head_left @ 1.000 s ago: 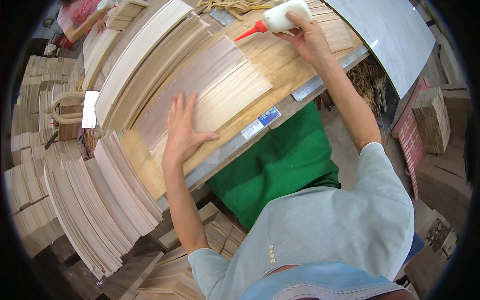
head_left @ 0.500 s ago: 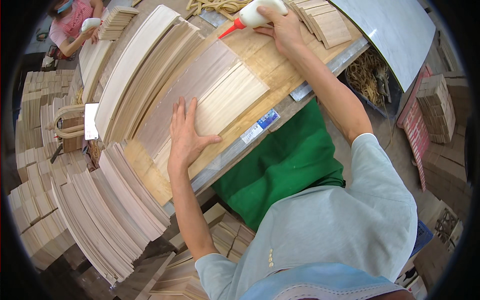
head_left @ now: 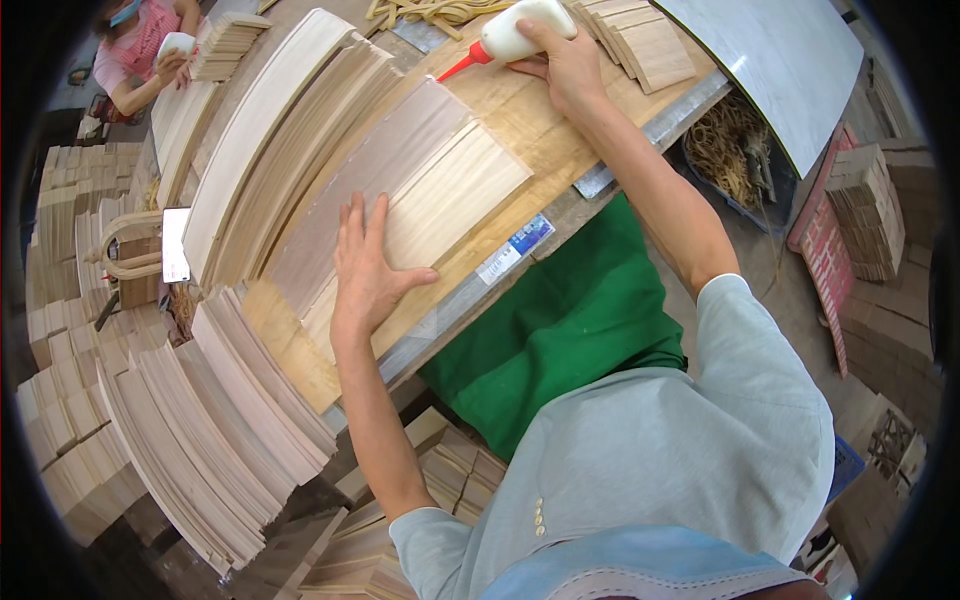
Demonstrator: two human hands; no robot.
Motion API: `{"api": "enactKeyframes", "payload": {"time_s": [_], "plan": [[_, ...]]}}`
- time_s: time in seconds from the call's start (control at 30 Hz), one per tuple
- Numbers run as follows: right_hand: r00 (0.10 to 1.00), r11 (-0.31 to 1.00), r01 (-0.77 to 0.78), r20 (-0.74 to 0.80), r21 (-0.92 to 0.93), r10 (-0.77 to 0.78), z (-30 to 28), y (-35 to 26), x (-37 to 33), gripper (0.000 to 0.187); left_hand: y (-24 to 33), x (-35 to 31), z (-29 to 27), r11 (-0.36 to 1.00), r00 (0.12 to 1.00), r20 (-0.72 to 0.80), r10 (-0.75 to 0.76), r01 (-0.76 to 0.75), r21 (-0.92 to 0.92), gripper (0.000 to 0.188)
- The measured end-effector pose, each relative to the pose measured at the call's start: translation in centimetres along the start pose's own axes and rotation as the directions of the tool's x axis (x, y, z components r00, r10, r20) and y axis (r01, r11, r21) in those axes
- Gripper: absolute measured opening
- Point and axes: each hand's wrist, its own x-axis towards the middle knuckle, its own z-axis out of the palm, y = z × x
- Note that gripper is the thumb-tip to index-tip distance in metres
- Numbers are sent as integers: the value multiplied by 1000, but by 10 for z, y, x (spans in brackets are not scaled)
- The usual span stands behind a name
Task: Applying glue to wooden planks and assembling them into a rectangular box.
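Observation:
My right hand [head_left: 572, 68] is closed round a white squeeze bottle [head_left: 522, 30] with a red pointed nozzle. The bottle is tilted, and the nozzle tip is at the far corner of a greyish thin wooden board [head_left: 372, 165]. A line of white spots, apparently glue, runs along that board's far long edge. Lighter thin wooden boards [head_left: 460, 180] lie along its near side. My left hand [head_left: 365, 262] rests flat on the boards near their left end, fingers spread. Underneath is a yellowish wooden work board [head_left: 540, 125].
Stacked curved wooden strips [head_left: 290, 160] stand beyond the boards, with more curved strips [head_left: 200, 430] at the lower left. Small wooden pieces [head_left: 645, 45] lie at the far right of the bench. A bin of shavings [head_left: 735, 150] stands beside it. Another person [head_left: 150, 55] holds a white bottle at upper left.
The nozzle tip stays near the board's far corner; my right hand has barely moved. My left hand remains on the boards. The whole view has shifted slightly.

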Motion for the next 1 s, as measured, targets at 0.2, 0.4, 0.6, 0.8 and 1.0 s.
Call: {"api": "enactKeyframes", "payload": {"time_s": [0.2, 0.4, 0.6, 0.8, 1.0], "plan": [[998, 1000, -4, 55, -19, 5, -5, -10, -14, 38, -2, -1, 1, 1000, 1000, 1, -4, 4, 7, 118], [999, 1000, -1, 49, -29, 3, -15, -13, -16, 37, -1, -1, 0, 1000, 1000, 8, -7, 7, 16, 118], [998, 999, 19, 56, -32, -17, -19, -17, -21, 37, -2, -1, 1, 1000, 1000, 7, -5, 5, 15, 117], [998, 999, -7, 54, -52, 9, -25, -26, -32, 36, -1, -1, 1, 1000, 1000, -1, -10, 10, 1, 113], [999, 997, -6, 38, -79, 9, -36, -30, -40, 36, -2, -1, 2, 1000, 1000, -10, 1, -1, -8, 112]]}}
